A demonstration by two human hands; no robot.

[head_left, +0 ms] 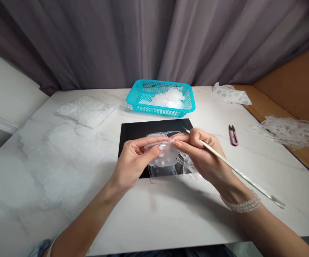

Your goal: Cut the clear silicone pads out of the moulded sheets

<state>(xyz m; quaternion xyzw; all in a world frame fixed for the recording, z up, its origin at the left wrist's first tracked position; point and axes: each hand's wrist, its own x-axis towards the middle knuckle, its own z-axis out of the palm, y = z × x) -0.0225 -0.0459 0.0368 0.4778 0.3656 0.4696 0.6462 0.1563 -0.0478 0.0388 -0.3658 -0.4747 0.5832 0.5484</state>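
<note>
My left hand (pixel 135 160) pinches a small translucent white patch with pale dots (pixel 163 157) by its top edge, thumb and fingers closed on it. My right hand (pixel 199 153) grips the same patch from the right and also holds a long thin silver craft knife (pixel 234 169), its point up near the mat's far edge and its handle running back over my wrist. Both hands hover over a black cutting mat (pixel 133 134). A clear sheet with cut outlines (pixel 157 176) lies on the mat beneath the patch.
A turquoise basket (pixel 135 94) with white pieces stands behind the mat. Clear sheets (pixel 86 112) lie at the left. Small pink snips (pixel 233 135) lie to the right, a white scrap pile (pixel 293 132) and a lace piece (pixel 230 93) beyond. A grey curtain hangs behind.
</note>
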